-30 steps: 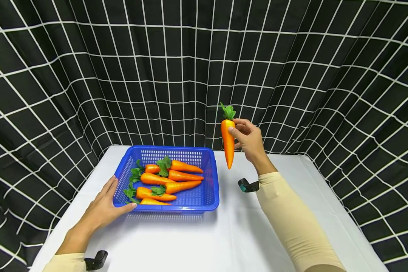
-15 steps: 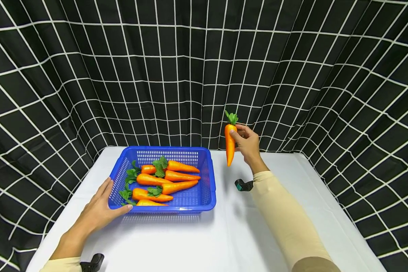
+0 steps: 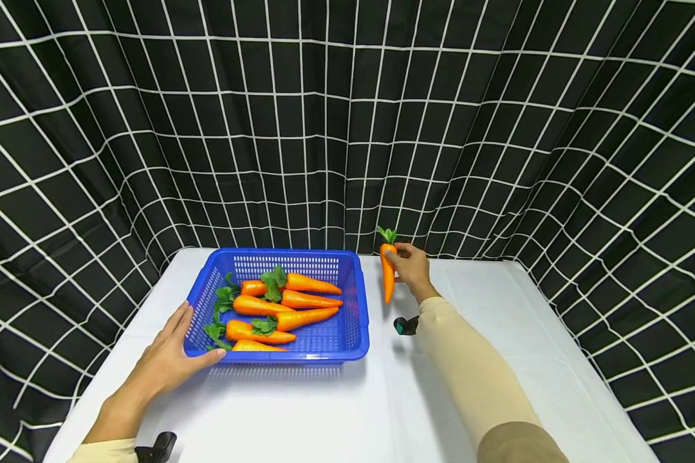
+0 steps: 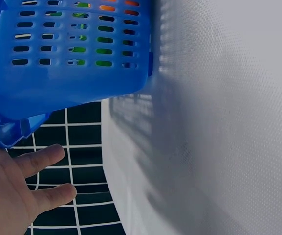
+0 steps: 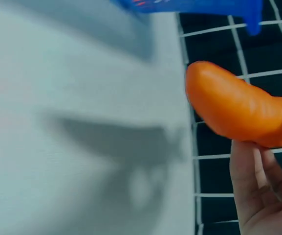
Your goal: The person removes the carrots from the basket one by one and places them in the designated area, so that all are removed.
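Note:
Beyond the right side of the blue plastic basket [image 3: 318, 355], my right hand [image 3: 412, 270] pinches an orange carrot [image 3: 388, 278] near its leafy top. The carrot hangs tip down, apart from its shadow on the table in the right wrist view. Several carrots [image 3: 259, 305] with green leaves lie in the basket, tips mostly to the right. My left hand [image 3: 165, 355] rests at the basket's near left corner, thumb along the front rim and fingers against the left side. In the left wrist view two of its fingers [image 4: 48, 198] stick out straight past the basket wall [image 4: 67, 81].
White cloth covers the table [image 3: 301, 418]. A black curtain with white grid lines [image 3: 301, 141] hangs behind the table and along both sides. Black wrist devices are strapped on both arms; the right one [image 3: 405, 326] hangs just above the table.
My right hand has lowered the carrot toward the table, drawing slightly left in the last half second. The left hand and the basket stay together, shifting only with the head view.

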A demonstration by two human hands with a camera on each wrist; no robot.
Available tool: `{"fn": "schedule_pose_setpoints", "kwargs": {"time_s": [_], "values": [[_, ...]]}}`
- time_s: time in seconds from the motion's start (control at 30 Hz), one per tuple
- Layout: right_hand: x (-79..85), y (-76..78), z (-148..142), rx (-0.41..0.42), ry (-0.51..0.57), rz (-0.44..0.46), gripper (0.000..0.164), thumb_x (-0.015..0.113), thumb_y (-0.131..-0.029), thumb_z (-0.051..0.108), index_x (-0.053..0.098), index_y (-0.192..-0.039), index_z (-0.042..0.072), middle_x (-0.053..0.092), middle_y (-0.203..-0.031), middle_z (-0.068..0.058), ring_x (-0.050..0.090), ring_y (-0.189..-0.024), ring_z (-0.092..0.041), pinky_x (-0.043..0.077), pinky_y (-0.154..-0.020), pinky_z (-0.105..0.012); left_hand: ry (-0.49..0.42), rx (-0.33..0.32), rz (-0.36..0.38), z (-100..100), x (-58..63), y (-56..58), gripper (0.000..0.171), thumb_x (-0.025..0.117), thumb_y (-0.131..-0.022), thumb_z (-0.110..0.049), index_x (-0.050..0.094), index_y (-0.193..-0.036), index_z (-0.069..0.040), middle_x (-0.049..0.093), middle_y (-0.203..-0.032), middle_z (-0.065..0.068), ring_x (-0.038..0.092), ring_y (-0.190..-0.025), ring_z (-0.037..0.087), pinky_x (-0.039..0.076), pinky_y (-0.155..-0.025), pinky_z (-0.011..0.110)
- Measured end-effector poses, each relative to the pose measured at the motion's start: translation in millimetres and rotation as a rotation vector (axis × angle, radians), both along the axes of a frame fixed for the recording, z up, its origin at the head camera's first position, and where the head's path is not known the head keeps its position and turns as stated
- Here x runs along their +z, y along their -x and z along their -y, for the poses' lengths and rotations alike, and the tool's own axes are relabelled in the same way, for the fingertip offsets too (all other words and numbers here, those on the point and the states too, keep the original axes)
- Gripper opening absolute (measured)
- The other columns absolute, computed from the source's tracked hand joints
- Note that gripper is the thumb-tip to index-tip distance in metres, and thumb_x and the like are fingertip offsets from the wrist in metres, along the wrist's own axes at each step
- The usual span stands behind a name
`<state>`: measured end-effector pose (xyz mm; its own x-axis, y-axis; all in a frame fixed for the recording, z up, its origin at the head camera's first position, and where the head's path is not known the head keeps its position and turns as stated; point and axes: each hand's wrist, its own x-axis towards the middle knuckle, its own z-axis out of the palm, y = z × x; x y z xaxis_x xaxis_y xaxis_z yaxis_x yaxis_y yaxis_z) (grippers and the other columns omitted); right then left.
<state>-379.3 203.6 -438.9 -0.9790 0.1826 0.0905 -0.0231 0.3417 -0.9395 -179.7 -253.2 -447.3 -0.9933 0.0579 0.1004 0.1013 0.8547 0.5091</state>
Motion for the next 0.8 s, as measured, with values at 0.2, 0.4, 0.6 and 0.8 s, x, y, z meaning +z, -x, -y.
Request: {"fn": "schedule_pose_setpoints", "kwargs": {"time_s": [0.2,0.4,0.6,0.8], "values": [[-18.7,2.1,-1,-0.037,-0.084,0.096,0.043,0.072,-0.086,0.024,0.063,-0.125,0.008,0.064,-0.106,-0.020,0.064,-0.073,-0.025,0.056,-0.063,-0.049,0.003,0.005,0.005,0,0.3,0.0,0.114,0.069,-0.079,-0.061,0.012,-0.152,0.004,0.004,-0.159,0.018,0.019,-0.134,0.055,0.021,-0.098,0.073],[-31.0,4.2,0,-0.046,-0.156,0.191,0.043,0.072,-0.087,0.026,0.063,-0.125,0.010,0.065,-0.107,-0.018,0.064,-0.074,-0.026,0.057,-0.060,-0.045,-0.003,0.006,0.002,1,-0.7,-0.9,0.114,0.070,-0.078,-0.061,0.012,-0.152,0.005,0.004,-0.159,0.018,0.018,-0.134,0.054,0.021,-0.098,0.073],[-37.0,6.1,1,-0.049,-0.232,0.218,0.043,0.072,-0.087,0.030,0.063,-0.124,0.010,0.062,-0.108,-0.017,0.063,-0.079,-0.029,0.057,-0.057,-0.038,-0.001,0.011,0.013,0,1.3,0.1,0.114,0.068,-0.079,-0.061,0.010,-0.152,0.004,0.003,-0.159,0.017,0.018,-0.134,0.055,0.020,-0.098,0.073],[-44.9,4.9,1,-0.049,-0.326,0.201,0.043,0.073,-0.085,0.033,0.065,-0.120,0.008,0.065,-0.102,-0.015,0.059,-0.091,-0.031,0.054,-0.055,-0.026,-0.002,0.011,0.009,-1,1.4,-0.8,0.114,0.069,-0.078,-0.061,0.011,-0.152,0.005,0.004,-0.159,0.018,0.019,-0.134,0.055,0.021,-0.097,0.073]]}}
